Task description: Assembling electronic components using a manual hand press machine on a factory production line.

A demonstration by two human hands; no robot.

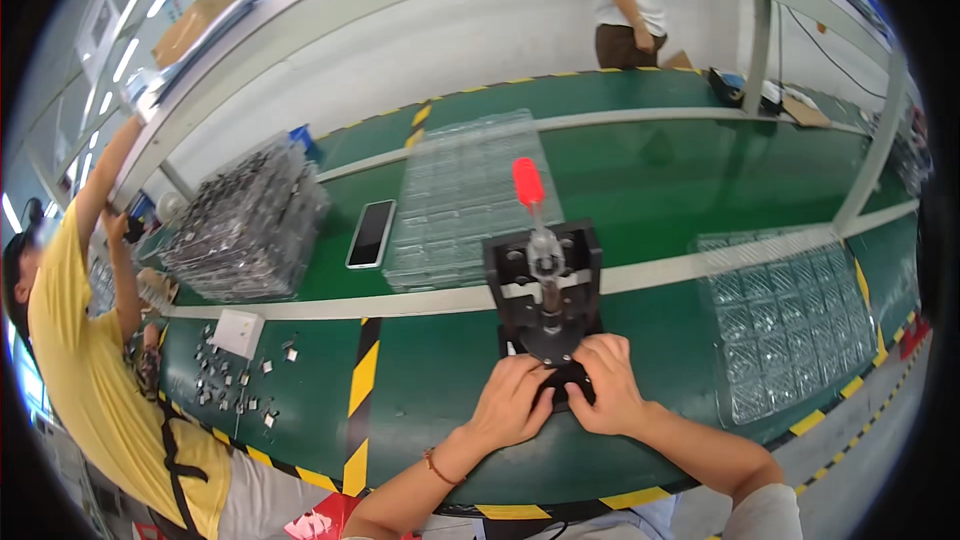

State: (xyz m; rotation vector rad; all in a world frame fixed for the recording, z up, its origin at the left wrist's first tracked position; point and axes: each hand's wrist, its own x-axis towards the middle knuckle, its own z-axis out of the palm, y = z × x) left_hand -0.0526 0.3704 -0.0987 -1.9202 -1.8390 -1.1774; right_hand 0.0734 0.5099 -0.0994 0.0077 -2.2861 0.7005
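Note:
A black toggle-clamp press fixture [545, 280] stands upright on the green bench in front of me, its red handle [527, 182] pointing up. At the lower front of the fixture, my left hand [512, 402] is closed, fingers bent against its left side and thumb toward the middle. My right hand [608, 388] mirrors it on the right side, also closed, with the thumb near the black base [568, 398]. Both sets of fingertips meet under the clamp's round black head. Whatever lies between them is too small or hidden to make out.
Left are scattered small metal parts [235, 380], a white box [238, 333], stacked clear trays [245, 225] and a phone [371, 234]. More clear trays lie behind [465, 200] and right [790, 325]. A person in yellow [120, 360] works at left; another person [632, 20] stands beyond.

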